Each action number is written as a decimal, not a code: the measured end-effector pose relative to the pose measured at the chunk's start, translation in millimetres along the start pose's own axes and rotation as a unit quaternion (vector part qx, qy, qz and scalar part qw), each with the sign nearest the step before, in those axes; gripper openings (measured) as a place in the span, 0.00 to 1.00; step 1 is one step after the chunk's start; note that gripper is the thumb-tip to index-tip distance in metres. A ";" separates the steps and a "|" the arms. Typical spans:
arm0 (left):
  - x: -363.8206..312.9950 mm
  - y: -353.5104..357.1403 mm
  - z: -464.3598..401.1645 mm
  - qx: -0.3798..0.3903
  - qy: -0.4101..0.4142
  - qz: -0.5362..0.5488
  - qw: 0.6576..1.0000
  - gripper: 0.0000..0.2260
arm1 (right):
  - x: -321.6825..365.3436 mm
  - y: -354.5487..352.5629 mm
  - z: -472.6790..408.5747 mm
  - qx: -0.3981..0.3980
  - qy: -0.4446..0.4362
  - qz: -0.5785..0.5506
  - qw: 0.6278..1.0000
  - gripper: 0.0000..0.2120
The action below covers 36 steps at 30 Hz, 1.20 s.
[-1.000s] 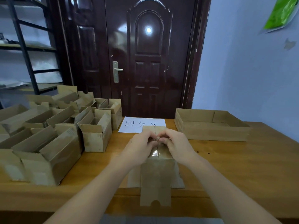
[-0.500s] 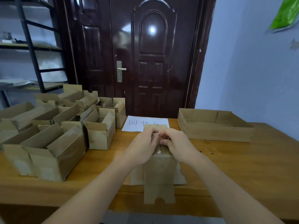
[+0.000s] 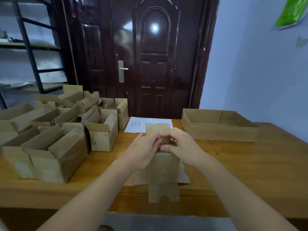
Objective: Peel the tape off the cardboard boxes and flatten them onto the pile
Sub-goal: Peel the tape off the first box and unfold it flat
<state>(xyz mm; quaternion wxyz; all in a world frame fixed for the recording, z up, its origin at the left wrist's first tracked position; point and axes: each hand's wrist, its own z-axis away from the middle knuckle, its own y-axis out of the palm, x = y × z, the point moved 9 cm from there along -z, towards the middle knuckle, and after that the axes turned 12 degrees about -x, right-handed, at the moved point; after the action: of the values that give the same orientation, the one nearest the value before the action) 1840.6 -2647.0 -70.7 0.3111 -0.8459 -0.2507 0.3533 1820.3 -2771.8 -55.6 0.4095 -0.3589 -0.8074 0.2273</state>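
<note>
A small brown cardboard box (image 3: 162, 169) stands on the wooden table (image 3: 250, 172) in front of me, its near flap hanging over the table's front edge. My left hand (image 3: 143, 150) and my right hand (image 3: 181, 146) meet on top of the box, fingertips curled together at the taped seam. The fingers pinch something small there; the tape itself is too hidden to make out. The far flaps of the box rise behind my fingers.
Several open cardboard boxes (image 3: 55, 139) crowd the table's left half. A shallow cardboard tray (image 3: 216, 130) sits at the back right. A white paper with writing (image 3: 141, 125) lies behind the box. A dark door (image 3: 155, 57) and a metal shelf (image 3: 30, 47) stand beyond.
Both hands stay on top of the box; the fingers have shifted a little at the seam. The view has drifted slightly.
</note>
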 end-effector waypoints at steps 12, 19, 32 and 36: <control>5.5 10.9 -2.8 0.002 -0.030 0.025 0.999 0.05 | -11.6 -0.1 11.2 -0.083 0.059 -0.048 0.994 0.08; 0.2 4.1 -0.6 -0.015 0.015 -0.020 1.000 0.10 | -5.3 -0.3 8.8 -0.040 0.030 -0.030 0.998 0.11; 2.8 14.4 -3.9 -0.007 0.013 0.024 1.000 0.10 | -16.9 12.1 11.3 -0.076 0.033 -0.026 0.996 0.04; -6.2 8.1 -2.0 -0.055 0.070 0.003 0.996 0.12 | -22.2 13.7 11.9 -0.077 0.057 -0.016 0.995 0.05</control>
<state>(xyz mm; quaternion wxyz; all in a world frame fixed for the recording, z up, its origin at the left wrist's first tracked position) 1839.9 -2657.2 -72.5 0.2795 -0.8854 -0.2444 0.2796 1824.9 -2781.0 -82.4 0.4295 -0.3887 -0.8036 0.1368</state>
